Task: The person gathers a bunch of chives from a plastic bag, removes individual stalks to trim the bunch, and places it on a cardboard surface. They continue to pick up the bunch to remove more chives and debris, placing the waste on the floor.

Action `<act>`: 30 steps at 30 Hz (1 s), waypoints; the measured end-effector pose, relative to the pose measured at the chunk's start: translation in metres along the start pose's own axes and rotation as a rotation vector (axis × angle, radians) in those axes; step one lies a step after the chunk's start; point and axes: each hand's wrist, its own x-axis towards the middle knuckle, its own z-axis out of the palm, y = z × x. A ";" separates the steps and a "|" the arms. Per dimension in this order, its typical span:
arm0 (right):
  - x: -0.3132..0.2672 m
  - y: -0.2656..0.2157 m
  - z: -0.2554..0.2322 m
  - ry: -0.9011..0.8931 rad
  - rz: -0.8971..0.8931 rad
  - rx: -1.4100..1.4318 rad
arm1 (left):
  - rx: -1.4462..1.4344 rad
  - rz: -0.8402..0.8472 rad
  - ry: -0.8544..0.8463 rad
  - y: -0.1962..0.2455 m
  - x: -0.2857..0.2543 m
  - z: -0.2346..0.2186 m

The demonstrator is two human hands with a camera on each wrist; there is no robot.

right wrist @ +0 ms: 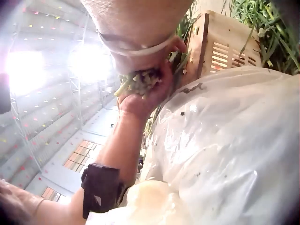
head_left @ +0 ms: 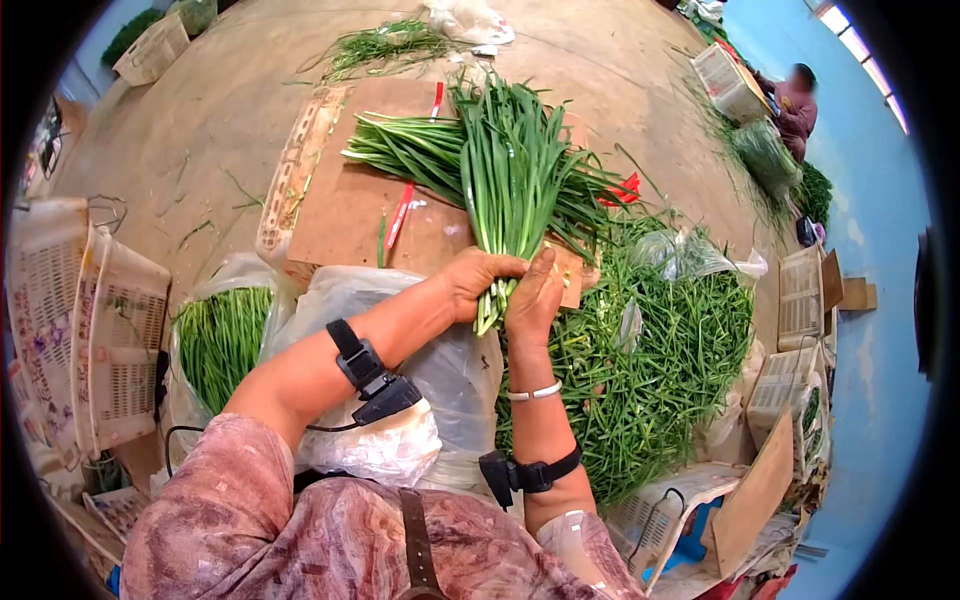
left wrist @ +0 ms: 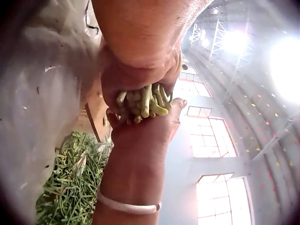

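Both my hands hold one bunch of garlic chives (head_left: 515,170) near its pale stalk ends, the green leaves fanning away from me. My left hand (head_left: 478,282) grips it from the left, and my right hand (head_left: 534,298) from the right, thumb along the stalks. In the left wrist view the cut stalk ends (left wrist: 146,104) poke out between the two hands. The right wrist view shows the same ends between my right hand (right wrist: 140,61) and left hand (right wrist: 138,103). Beneath the bunch, more chives (head_left: 405,150) lie crosswise on a brown board (head_left: 340,225).
The board rests on a plastic crate (head_left: 290,185). A heap of loose greens (head_left: 660,350) is at right, and a bag of upright chives (head_left: 228,335) at left. Clear plastic (head_left: 440,350) covers my lap area. Stacked crates (head_left: 90,320) stand far left; another person (head_left: 795,115) works at back right.
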 end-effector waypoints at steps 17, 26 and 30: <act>-0.080 -0.036 -0.191 0.024 0.113 -0.025 | 2.247 0.337 -0.129 -0.006 0.003 0.153; -0.177 -0.046 -0.225 -0.580 0.390 0.111 | 2.878 0.477 -0.478 -0.044 -0.010 0.163; -0.152 -0.098 -0.241 -0.497 0.068 0.481 | 2.899 0.820 -0.605 -0.065 -0.024 0.187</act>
